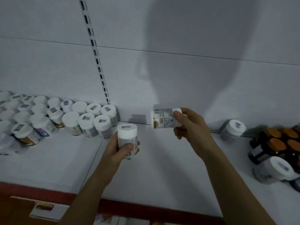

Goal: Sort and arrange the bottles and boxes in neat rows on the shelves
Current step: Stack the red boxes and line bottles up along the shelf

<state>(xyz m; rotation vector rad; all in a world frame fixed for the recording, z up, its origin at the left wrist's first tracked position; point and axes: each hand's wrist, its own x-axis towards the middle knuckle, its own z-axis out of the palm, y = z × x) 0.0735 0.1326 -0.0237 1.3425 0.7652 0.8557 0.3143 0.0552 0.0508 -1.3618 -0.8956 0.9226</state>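
From the head camera, the left hand (118, 148) wraps thumb and fingers round the body of a white-capped bottle (127, 137), held upright just right of the packed rows of bottles (87, 120). The right hand (190, 125) grips a second bottle (164, 117) at its cap end, lying sideways, label toward the camera, above the shelf (162, 168). Right of that hand a lone bottle (233, 129) stands at the back wall, and further right sit amber bottles (279, 143). These bottles look like small, stiff plastic, probably light (the glossy labels may be slick), so a wrap round the body below the cap should hold best.
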